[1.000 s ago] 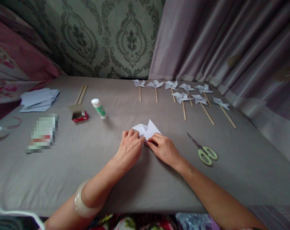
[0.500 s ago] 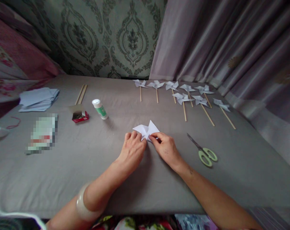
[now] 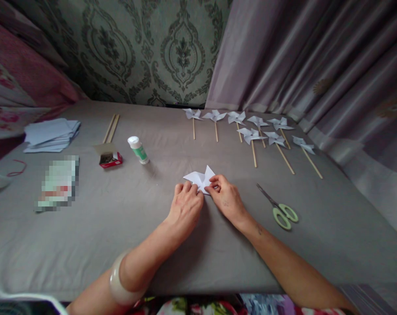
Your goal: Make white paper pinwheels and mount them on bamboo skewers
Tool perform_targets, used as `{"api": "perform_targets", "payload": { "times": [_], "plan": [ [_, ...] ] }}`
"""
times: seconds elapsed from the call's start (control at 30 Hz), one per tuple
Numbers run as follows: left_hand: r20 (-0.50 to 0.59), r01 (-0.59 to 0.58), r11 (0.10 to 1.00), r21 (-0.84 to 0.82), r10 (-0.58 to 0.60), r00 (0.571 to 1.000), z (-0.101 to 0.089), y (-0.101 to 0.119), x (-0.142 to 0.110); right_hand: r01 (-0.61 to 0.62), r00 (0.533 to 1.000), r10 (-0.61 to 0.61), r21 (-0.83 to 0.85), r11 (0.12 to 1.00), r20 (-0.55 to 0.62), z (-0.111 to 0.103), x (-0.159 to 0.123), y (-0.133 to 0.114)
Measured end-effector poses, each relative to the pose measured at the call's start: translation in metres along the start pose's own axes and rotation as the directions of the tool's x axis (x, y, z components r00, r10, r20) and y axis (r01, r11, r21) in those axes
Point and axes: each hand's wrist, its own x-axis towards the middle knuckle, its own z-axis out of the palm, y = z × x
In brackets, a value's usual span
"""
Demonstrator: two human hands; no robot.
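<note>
A white paper pinwheel point(image 3: 200, 178) without a stick lies on the grey cloth in front of me, two of its points facing away. My left hand point(image 3: 186, 204) is closed over its near left side, fingers curled down and partly hiding it. On the right side, my right hand point(image 3: 227, 195) pinches the paper between thumb and fingers, close to the pinwheel's middle. Both hands nearly touch each other. To the right of my right hand lie scissors point(image 3: 279, 209) with green handles, slightly spread.
Several finished pinwheels point(image 3: 251, 134) on wooden sticks lie at the back right. Toward the left are a glue stick point(image 3: 138, 151), a small red box point(image 3: 110, 160), wooden sticks point(image 3: 111, 128), a paper stack point(image 3: 50, 135), a blurred packet point(image 3: 58, 181) and a red string point(image 3: 18, 168).
My right hand's fingers have shifted slightly up and inward on the paper. My left hand stays curled over the near side. The view has moved a little.
</note>
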Motion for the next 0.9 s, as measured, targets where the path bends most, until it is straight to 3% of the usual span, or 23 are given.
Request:
{"api": "perform_targets", "payload": {
  "times": [0.5, 0.9],
  "plan": [
    [-0.012, 0.012, 1.0, 0.006, -0.011, 1.0, 0.006, 0.0, 0.001, 0.081, 0.984, -0.044, -0.212, 0.974, 0.174, -0.006, 0.014, -0.005],
    [0.027, 0.033, 0.999, -0.009, -0.033, 0.999, 0.0, 0.002, 0.001, 0.093, 0.969, -0.04, -0.21, 0.973, 0.243, -0.009, 0.017, -0.009]
  ]
}}
